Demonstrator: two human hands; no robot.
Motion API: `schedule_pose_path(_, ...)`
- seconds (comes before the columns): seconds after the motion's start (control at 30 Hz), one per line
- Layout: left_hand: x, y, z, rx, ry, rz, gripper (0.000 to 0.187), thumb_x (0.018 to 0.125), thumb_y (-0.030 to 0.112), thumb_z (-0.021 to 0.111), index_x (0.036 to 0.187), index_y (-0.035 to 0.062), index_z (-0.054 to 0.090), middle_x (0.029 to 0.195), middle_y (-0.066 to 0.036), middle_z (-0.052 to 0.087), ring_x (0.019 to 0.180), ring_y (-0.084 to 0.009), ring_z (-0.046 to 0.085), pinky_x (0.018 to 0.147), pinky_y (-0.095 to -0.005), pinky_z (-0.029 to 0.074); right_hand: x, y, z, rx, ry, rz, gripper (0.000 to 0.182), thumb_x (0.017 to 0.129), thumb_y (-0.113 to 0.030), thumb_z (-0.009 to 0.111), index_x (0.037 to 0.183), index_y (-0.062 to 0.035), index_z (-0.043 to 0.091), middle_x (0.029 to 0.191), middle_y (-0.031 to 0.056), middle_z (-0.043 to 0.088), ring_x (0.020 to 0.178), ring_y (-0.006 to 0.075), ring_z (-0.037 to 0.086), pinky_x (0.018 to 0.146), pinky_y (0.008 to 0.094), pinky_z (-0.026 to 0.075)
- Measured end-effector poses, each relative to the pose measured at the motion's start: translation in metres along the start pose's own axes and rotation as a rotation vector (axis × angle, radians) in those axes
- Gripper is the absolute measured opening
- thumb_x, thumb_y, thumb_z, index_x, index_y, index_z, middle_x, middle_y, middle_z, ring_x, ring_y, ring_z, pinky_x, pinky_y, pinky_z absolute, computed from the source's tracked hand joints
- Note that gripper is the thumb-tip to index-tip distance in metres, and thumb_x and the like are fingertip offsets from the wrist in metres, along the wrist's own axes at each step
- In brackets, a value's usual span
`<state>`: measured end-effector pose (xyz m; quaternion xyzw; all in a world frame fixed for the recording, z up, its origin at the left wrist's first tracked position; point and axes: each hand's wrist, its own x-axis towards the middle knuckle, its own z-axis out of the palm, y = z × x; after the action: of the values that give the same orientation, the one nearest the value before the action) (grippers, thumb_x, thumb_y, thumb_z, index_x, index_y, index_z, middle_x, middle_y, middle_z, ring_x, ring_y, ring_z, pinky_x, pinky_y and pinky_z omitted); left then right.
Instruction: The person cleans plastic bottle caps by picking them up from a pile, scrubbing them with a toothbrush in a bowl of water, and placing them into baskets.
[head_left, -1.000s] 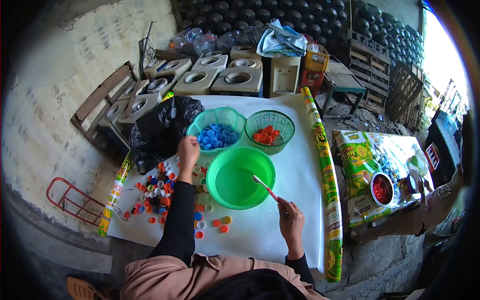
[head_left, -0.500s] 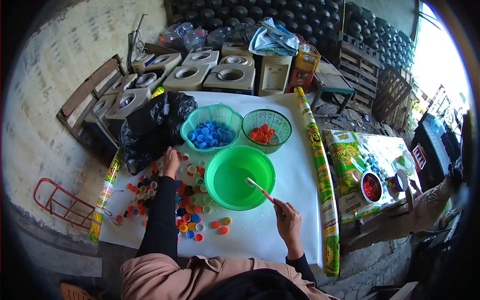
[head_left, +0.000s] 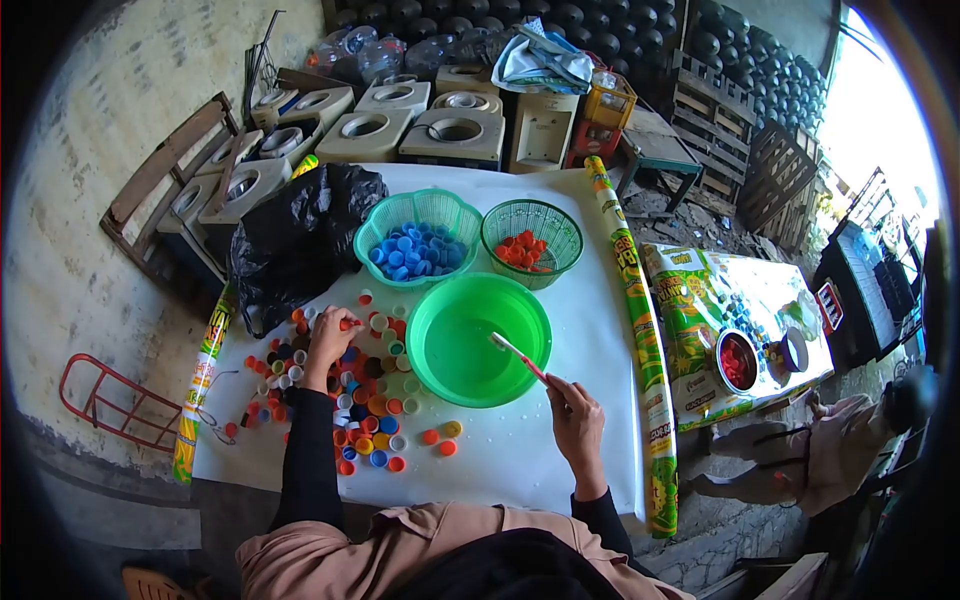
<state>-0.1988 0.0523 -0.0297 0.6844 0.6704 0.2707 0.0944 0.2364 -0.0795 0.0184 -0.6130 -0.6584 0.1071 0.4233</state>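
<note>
My left hand is closed at the fingertips on a red bottle cap, above a spread of mixed bottle caps. In my right hand is a toothbrush with a red and white handle, its bristled head over the green basin. The basin seems to hold water. Behind it stand a pale green basket with blue caps and a darker green basket with red-orange caps.
A black plastic bag lies at the table's back left. Rolled printed edges border the white table sheet. To the right, a lower surface bears a metal bowl of red pieces; a person is beside it. Old water dispensers stand behind.
My left hand has shifted slightly left and toward me, and a red cap now shows at its fingertips. My right hand still holds the toothbrush over the basin. The view has shifted slightly.
</note>
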Motion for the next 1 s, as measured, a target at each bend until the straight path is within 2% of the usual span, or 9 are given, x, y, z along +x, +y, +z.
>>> schedule_pose_path(0.27, -0.033, 0.021, -0.011, -0.198, -0.072, -0.048, 0.024, 0.085, 0.016, 0.078, 0.101, 0.0014, 0.067, 0.103, -0.015, 0.066, 0.095, -0.0303, 0.066, 0.084, -0.0387, 0.052, 0.022, -0.015, 0.007, -0.316, -0.081, -0.05, 0.016, 0.094, -0.02, 0.066, 0.106, -0.016, 0.076, 0.075, 0.0082, 0.064, 0.065, 0.0298, 0.065, 0.058, 0.0418, 0.049)
schedule_pose_path(0.37, -0.042, 0.022, -0.005, -0.369, -0.046, -0.052, 0.024, 0.086, 0.015, 0.078, 0.102, 0.0012, 0.067, 0.098, -0.013, 0.067, 0.088, -0.0261, 0.067, 0.08, -0.0364, 0.054, 0.03, -0.022, 0.004, -0.275, -0.234, -0.067, 0.016, 0.093, -0.02, 0.066, 0.105, -0.0149, 0.077, 0.075, 0.0086, 0.063, 0.065, 0.0299, 0.065, 0.058, 0.0417, 0.049)
schedule_pose_path(0.47, -0.054, 0.046, -0.014, -0.296, -0.003, -0.055, 0.024, 0.089, 0.015, 0.076, 0.105, -0.0001, 0.066, 0.096, -0.009, 0.069, 0.085, -0.0191, 0.068, 0.079, -0.0318, 0.055, 0.031, -0.027, 0.001, -0.221, -0.203, -0.051, 0.017, 0.094, -0.02, 0.066, 0.105, -0.0145, 0.077, 0.078, 0.0094, 0.066, 0.066, 0.0311, 0.065, 0.059, 0.0419, 0.049)
schedule_pose_path(0.57, -0.063, 0.087, -0.017, -0.634, 0.062, -0.157, 0.023, 0.093, 0.013, 0.072, 0.109, -0.0013, 0.065, 0.097, -0.006, 0.07, 0.089, -0.0147, 0.068, 0.082, -0.0292, 0.055, 0.026, -0.024, -0.001, -0.117, -0.145, -0.008, 0.017, 0.095, -0.02, 0.065, 0.106, -0.0145, 0.076, 0.083, 0.0099, 0.068, 0.068, 0.0322, 0.066, 0.059, 0.0418, 0.049)
schedule_pose_path(0.63, -0.066, 0.116, -0.014, -0.927, -0.007, -0.133, 0.024, 0.098, 0.012, 0.067, 0.117, -0.0015, 0.061, 0.107, -0.009, 0.069, 0.095, -0.0151, 0.069, 0.086, -0.0271, 0.055, 0.017, -0.023, -0.001, -0.027, -0.12, 0.026, 0.017, 0.096, -0.021, 0.064, 0.106, -0.0143, 0.076, 0.086, 0.01, 0.07, 0.07, 0.0328, 0.067, 0.06, 0.0415, 0.049)
schedule_pose_path(0.77, -0.066, 0.165, 0.011, -1.276, -0.148, -0.162, 0.024, 0.102, 0.012, 0.06, 0.123, 0.0001, 0.058, 0.11, -0.01, 0.068, 0.1, -0.0164, 0.068, 0.088, -0.0281, 0.057, -0.001, -0.027, 0.002, 0.136, -0.1, 0.048, 0.018, 0.097, -0.021, 0.064, 0.111, -0.015, 0.074, 0.09, 0.0096, 0.07, 0.073, 0.033, 0.068, 0.06, 0.0403, 0.049)
schedule_pose_path(0.9, -0.061, 0.18, 0.039, -1.375, -0.212, -0.235, 0.023, 0.102, 0.013, 0.061, 0.12, -0.0006, 0.061, 0.11, -0.011, 0.069, 0.096, -0.0157, 0.069, 0.088, -0.0287, 0.057, -0.005, -0.029, 0.001, 0.141, -0.096, 0.003, 0.02, 0.097, -0.021, 0.064, 0.114, -0.0178, 0.073, 0.086, 0.008, 0.068, 0.069, 0.0311, 0.065, 0.058, 0.0402, 0.048)
schedule_pose_path(0.97, -0.06, 0.185, 0.044, -1.318, -0.233, -0.219, 0.023, 0.102, 0.014, 0.062, 0.119, -0.0009, 0.063, 0.107, -0.01, 0.069, 0.091, -0.0138, 0.068, 0.085, -0.0265, 0.057, -0.005, -0.021, 0.002, 0.071, -0.13, 0.01, 0.02, 0.097, -0.022, 0.064, 0.115, -0.0191, 0.074, 0.084, 0.0074, 0.067, 0.066, 0.0303, 0.064, 0.057, 0.0404, 0.047)
schedule_pose_path(1.0, -0.06, 0.189, 0.046, -1.303, -0.253, -0.214, 0.023, 0.102, 0.014, 0.062, 0.118, -0.001, 0.063, 0.107, -0.009, 0.069, 0.09, -0.0134, 0.068, 0.085, -0.026, 0.057, -0.006, -0.018, 0.004, 0.083, -0.077, 0.019, 0.021, 0.097, -0.023, 0.064, 0.116, -0.0207, 0.074, 0.081, 0.0065, 0.065, 0.064, 0.0293, 0.063, 0.055, 0.0405, 0.046)
